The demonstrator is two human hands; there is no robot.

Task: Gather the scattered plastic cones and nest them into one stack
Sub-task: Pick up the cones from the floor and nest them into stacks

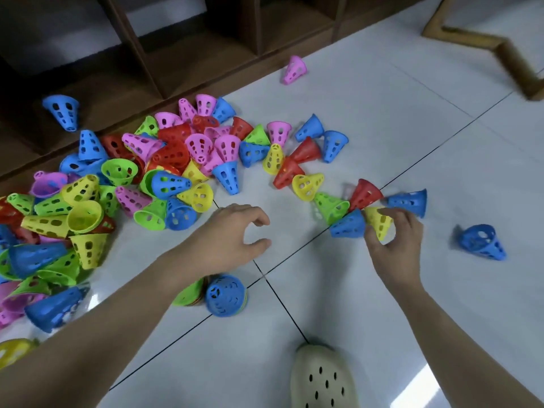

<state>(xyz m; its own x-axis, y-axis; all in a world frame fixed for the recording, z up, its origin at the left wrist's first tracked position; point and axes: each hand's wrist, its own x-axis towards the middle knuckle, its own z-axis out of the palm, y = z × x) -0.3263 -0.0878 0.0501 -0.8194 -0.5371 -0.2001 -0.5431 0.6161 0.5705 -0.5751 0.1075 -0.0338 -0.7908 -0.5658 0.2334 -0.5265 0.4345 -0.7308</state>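
barely begun | short stack (219, 294) is started | yellow cone (379, 221) is pinched by right hand (393, 245) | left hand (232, 235) loosely curled, nothing held | pile (123, 178) is left

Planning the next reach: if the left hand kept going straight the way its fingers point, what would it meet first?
Probably bare floor first, then the green cone past the left hand; depth is uncertain.

Perforated glossy plastic cones (176, 160); smooth, shiny floor tiles (382, 119); matt wooden shelving (182, 54); matt foam clog (323, 378)
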